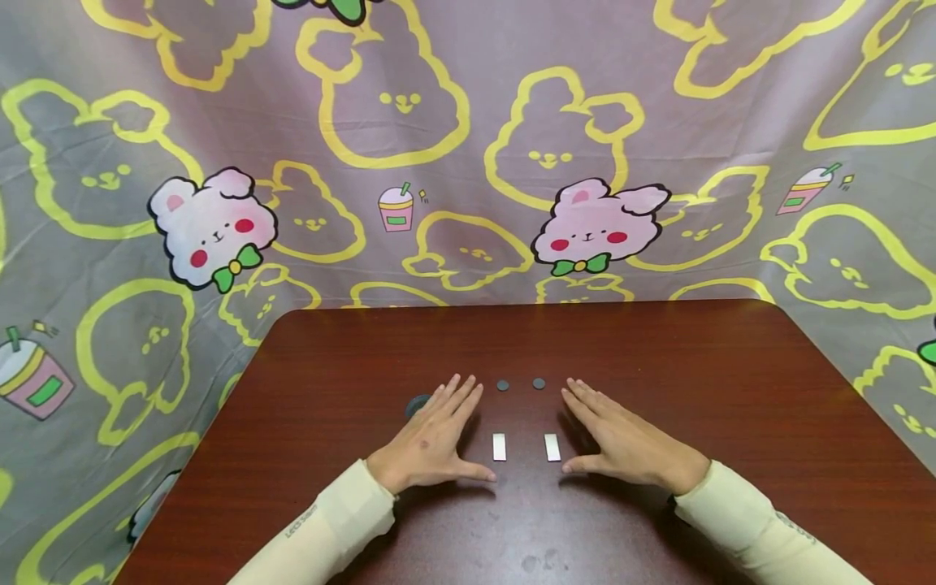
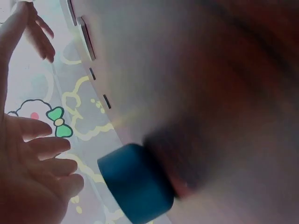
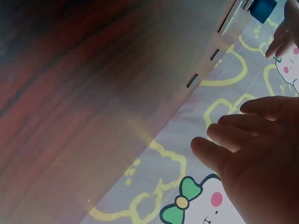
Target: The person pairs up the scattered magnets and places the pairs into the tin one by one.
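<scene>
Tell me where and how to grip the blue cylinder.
Best pinch the blue cylinder across its curved sides, probably coming from above with the left hand: it stands upright on the table, its round wall exposed, and that hand is nearest.

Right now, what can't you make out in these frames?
- Head view: part of the dark teal cylinder, hidden by the left hand.
- Head view: lettering on the right cream fabric sleeve, too small.
- Head view: reddish-brown wooden table's near edge, cut off by the frame bottom.
- Left wrist view: one white rectangular tile, cut off at top.
</scene>
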A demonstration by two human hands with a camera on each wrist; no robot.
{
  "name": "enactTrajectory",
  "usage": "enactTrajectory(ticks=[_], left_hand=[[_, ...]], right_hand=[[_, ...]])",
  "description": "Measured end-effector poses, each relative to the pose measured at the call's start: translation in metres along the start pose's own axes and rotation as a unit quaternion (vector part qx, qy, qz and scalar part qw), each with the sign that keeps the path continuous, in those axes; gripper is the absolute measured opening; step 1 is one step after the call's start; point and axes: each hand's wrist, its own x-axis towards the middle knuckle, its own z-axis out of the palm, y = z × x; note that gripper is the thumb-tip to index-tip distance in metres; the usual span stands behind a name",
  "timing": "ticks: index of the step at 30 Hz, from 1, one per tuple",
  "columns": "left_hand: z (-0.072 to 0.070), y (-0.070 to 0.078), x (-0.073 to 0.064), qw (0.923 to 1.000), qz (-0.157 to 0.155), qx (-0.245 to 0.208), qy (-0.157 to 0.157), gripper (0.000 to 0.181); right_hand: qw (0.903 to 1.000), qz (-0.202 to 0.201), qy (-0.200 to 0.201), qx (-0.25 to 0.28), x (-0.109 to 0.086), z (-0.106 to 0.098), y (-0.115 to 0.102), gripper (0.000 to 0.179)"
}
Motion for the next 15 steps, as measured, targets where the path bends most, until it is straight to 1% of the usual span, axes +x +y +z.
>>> enactTrajectory(ticks=[5,10,15], left_hand=[[0.0028,0.0034,0.0017,0.9994,0.011,-0.032,-0.002,0.11],[0.0033,0.0066,0.0037,0.9983,0.013,-0.057,-0.006,0.101],[0.0039,0.0085,0.0061,0.9957,0.001,-0.091,-0.018,0.098]], right_hand=[[0.9993,0.005,-0.012,0.035,0.0009,0.0008,-0.0019,0.09],[0.997,0.012,-0.024,0.072,0.0022,0.0017,-0.0054,0.085],[0.9949,0.008,-0.023,0.098,0.006,0.0027,-0.0083,0.083]])
